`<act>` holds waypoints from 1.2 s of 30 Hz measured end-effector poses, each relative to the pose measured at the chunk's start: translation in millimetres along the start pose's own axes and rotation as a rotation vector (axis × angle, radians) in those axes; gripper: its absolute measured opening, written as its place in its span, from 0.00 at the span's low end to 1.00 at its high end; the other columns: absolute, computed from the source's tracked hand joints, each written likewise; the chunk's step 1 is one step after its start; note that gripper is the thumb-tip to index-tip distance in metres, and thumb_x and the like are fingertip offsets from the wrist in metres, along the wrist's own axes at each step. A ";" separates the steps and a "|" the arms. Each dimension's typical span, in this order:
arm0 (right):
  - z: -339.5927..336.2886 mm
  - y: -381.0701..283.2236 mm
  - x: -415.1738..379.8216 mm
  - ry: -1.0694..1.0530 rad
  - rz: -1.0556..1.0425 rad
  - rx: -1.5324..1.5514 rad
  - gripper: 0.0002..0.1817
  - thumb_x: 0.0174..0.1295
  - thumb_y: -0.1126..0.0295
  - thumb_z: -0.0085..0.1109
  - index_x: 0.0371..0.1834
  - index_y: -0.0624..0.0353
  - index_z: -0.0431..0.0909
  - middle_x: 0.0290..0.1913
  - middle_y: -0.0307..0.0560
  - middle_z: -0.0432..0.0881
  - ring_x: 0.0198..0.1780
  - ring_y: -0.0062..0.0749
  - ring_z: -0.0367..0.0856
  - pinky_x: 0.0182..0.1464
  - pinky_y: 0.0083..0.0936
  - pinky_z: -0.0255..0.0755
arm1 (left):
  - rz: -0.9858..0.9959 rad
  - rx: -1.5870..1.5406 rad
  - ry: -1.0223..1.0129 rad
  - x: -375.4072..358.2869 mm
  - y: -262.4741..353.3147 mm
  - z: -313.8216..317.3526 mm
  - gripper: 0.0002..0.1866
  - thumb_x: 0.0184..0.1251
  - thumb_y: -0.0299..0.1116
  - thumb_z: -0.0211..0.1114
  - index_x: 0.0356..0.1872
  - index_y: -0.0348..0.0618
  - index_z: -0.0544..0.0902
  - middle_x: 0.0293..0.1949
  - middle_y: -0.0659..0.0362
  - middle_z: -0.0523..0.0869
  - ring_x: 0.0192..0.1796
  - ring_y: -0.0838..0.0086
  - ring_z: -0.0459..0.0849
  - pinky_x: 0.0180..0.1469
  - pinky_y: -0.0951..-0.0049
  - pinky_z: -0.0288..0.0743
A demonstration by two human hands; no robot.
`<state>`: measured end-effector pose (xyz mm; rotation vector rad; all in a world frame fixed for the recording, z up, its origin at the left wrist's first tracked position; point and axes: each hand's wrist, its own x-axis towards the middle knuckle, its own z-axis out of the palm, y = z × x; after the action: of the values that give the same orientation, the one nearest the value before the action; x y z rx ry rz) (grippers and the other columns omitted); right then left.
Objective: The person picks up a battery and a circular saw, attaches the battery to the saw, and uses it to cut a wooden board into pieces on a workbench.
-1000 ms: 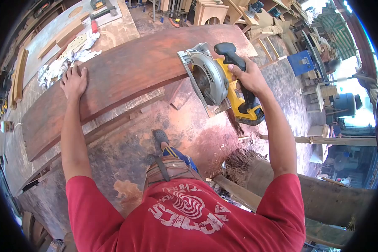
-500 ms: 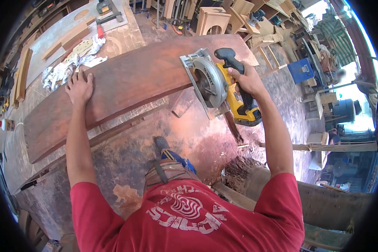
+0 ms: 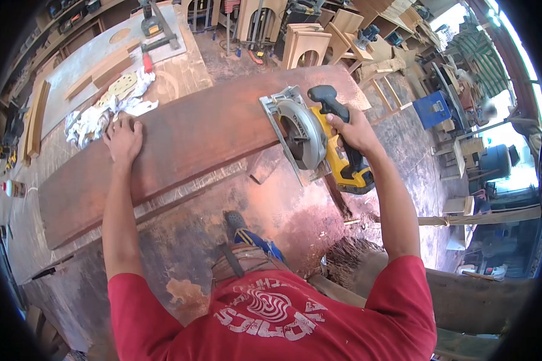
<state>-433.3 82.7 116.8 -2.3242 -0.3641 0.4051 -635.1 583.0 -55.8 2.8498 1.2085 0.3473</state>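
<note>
A long, thick reddish-brown board (image 3: 193, 129) lies across a worktable (image 3: 27, 253), and its right end reaches past the table. My left hand (image 3: 124, 141) rests on the board's far edge, fingers spread, beside a white cloth (image 3: 93, 123). In my right hand (image 3: 354, 129) is the handle of a yellow and black circular saw (image 3: 343, 157). The saw stands upright over the right part of the board, its metal base plate towards the left. Its blade is mostly hidden by the guard.
Wooden strips (image 3: 105, 71), a red-handled tool (image 3: 147, 60) and a cordless tool (image 3: 150, 25) lie at the back left. A bottle (image 3: 15, 189) stands at the far left. Wooden frames (image 3: 304, 47), a blue box (image 3: 432, 110) and a horizontal pole (image 3: 482, 218) are around the right side.
The whole view has shifted slightly, with most things lower in the frame. My right hand still holds the saw, and my left hand remains on the board.
</note>
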 end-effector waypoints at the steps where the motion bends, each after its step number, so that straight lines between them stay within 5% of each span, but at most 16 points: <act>1: 0.7 -0.3 1.3 0.003 0.009 -0.006 0.18 0.71 0.61 0.66 0.48 0.66 0.74 0.27 0.41 0.79 0.19 0.22 0.76 0.20 0.24 0.72 | 0.023 -0.024 -0.060 11.1 3.6 6.9 0.31 0.75 0.60 0.49 0.64 0.49 0.82 0.67 0.50 0.80 0.76 0.50 0.67 0.76 0.39 0.53; 4: 1.6 -4.2 3.7 -0.009 0.038 -0.018 0.20 0.70 0.60 0.66 0.50 0.67 0.75 0.28 0.43 0.81 0.19 0.23 0.78 0.23 0.26 0.73 | 0.036 -0.038 -0.191 21.4 45.6 -17.1 0.31 0.77 0.61 0.47 0.53 0.47 0.89 0.54 0.50 0.89 0.68 0.50 0.75 0.70 0.41 0.62; 12: 5.4 -16.1 5.8 0.013 0.098 -0.028 0.21 0.71 0.60 0.65 0.54 0.67 0.75 0.29 0.45 0.82 0.18 0.23 0.78 0.23 0.26 0.72 | 0.136 -0.157 -0.217 31.4 45.0 -17.9 0.32 0.76 0.62 0.49 0.53 0.44 0.89 0.53 0.47 0.89 0.58 0.51 0.84 0.66 0.55 0.71; 36: 13.3 -29.8 37.8 0.030 0.075 -0.053 0.19 0.71 0.60 0.65 0.50 0.67 0.77 0.27 0.43 0.81 0.19 0.24 0.78 0.23 0.27 0.73 | 0.186 -0.250 -0.188 37.9 41.2 -7.4 0.29 0.75 0.56 0.53 0.45 0.39 0.90 0.47 0.46 0.89 0.50 0.49 0.87 0.58 0.52 0.77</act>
<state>-408.3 125.6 122.1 -2.3985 -0.2762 0.4009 -582.0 580.7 -36.7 2.7085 0.8079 0.2110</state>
